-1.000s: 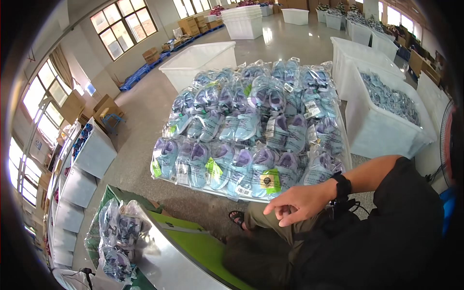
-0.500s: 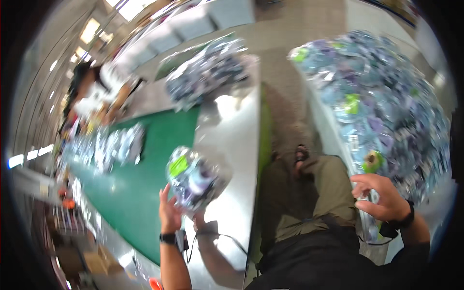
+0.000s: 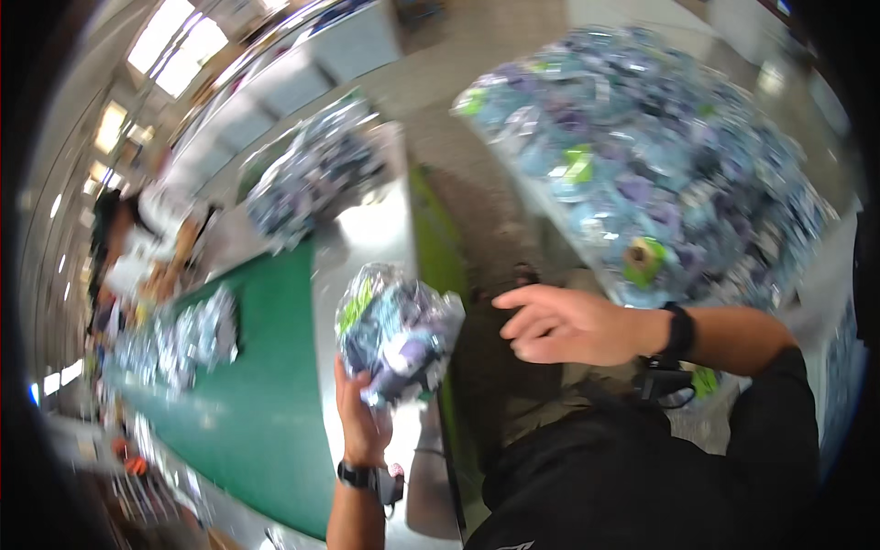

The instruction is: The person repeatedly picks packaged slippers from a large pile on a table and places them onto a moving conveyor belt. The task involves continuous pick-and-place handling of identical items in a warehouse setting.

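My left hand grips the lower side of a clear plastic bag and holds it up over the metal edge of the table. Through the film show light blue and purple pieces and a bright green patch; what kind of goods they are I cannot make out. To the right of the bag, apart from it, my right hand hangs above the gap by the table. It holds nothing; the index finger is stretched out and the others are loosely bent. Each wrist wears a black band with a small device.
A big heap of similar bags fills a pale container at the right. On the left runs a green conveyor belt with a metal border. More bags lie at its far end and left side. Another person stands there.
My right hand has moved left from beside the heap toward the held bag. The left hand has brought the bag slightly right, and the view has turned to the right.
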### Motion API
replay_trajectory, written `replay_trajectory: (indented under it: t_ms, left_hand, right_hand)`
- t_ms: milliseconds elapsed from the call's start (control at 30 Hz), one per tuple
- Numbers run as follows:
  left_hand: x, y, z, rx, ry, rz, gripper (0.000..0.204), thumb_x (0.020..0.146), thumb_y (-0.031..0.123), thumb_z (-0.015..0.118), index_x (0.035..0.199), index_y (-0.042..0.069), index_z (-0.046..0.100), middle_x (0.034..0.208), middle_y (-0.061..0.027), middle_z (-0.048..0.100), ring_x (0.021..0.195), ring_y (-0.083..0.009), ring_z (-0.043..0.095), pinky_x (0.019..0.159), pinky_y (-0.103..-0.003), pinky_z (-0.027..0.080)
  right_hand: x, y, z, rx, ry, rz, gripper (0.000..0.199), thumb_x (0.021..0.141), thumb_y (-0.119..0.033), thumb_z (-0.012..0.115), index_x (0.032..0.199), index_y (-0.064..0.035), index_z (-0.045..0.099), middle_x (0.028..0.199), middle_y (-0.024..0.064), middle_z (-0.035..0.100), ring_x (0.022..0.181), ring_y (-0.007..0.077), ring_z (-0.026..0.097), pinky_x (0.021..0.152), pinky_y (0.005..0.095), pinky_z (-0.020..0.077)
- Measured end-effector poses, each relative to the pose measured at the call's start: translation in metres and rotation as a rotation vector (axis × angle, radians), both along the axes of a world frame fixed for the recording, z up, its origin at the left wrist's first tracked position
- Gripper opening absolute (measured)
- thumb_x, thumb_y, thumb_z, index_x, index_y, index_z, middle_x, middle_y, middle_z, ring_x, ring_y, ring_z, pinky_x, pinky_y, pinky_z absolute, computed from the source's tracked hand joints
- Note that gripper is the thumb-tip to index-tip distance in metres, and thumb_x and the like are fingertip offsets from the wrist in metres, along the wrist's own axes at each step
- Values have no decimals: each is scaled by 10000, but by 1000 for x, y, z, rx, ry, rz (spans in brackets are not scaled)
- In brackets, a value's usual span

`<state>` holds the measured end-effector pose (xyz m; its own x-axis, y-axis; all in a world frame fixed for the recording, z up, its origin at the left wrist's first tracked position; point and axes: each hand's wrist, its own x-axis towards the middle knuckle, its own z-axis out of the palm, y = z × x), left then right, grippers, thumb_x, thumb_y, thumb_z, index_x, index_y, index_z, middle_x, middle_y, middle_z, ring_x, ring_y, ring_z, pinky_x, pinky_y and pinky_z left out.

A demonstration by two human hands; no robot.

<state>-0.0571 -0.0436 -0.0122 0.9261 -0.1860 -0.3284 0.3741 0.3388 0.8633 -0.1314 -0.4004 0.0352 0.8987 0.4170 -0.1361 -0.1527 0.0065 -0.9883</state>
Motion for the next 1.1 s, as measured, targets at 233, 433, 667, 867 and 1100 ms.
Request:
replay_trajectory:
  t_ms: [233, 433, 667, 867, 1100]
  left_hand:
    - [-70, -106, 12, -2, -283, -292, 763, 872, 215, 679, 1487, -7, 286, 1398, -210, 461, 1180, -298, 558, 1001, -424, 477]
    - [-52, -111, 12, 170, -359, -886, 638, 964, 183, 658, 1510, 15, 372, 1293, -123, 572, 1078, -219, 619, 905, -350, 521]
    - [8, -46, -39, 473, -528, -462, 387, 986, 17, 580, 1368, -2, 517, 1070, -93, 664, 908, -155, 647, 819, -267, 528]
    - [34, -19, -87, 360, -453, -120, 288, 987, 13, 572, 1273, -17, 555, 927, -88, 656, 800, -149, 620, 705, -278, 536]
    - [33, -19, -84, 376, -355, -91, 225, 983, 22, 582, 1207, 13, 567, 871, -111, 659, 747, -180, 626, 658, -295, 551]
  right_hand:
    - [-33, 8, -15, 689, 296, -283, 474, 953, -293, 684, 1333, -39, 554, 1221, 53, 658, 1088, 137, 619, 982, 325, 479]
    - [-113, -86, 12, 331, -30, -669, 259, 943, -292, 675, 1073, -69, 679, 976, -10, 687, 902, 64, 634, 802, 260, 503]
    - [-183, -251, 52, 335, -156, -1430, 378, 949, -374, 650, 1210, -101, 630, 1185, 50, 657, 1054, 195, 652, 958, 399, 510]
    - [-305, -407, -58, -451, 408, -1808, 746, 801, -564, 757, 1310, -47, 583, 1162, 124, 649, 863, 218, 648, 639, 392, 543]
    - [-290, -412, -134, -1147, 157, -2028, 781, 787, -374, 785, 1371, 44, 477, 1189, 214, 618, 1010, 306, 625, 896, 412, 503]
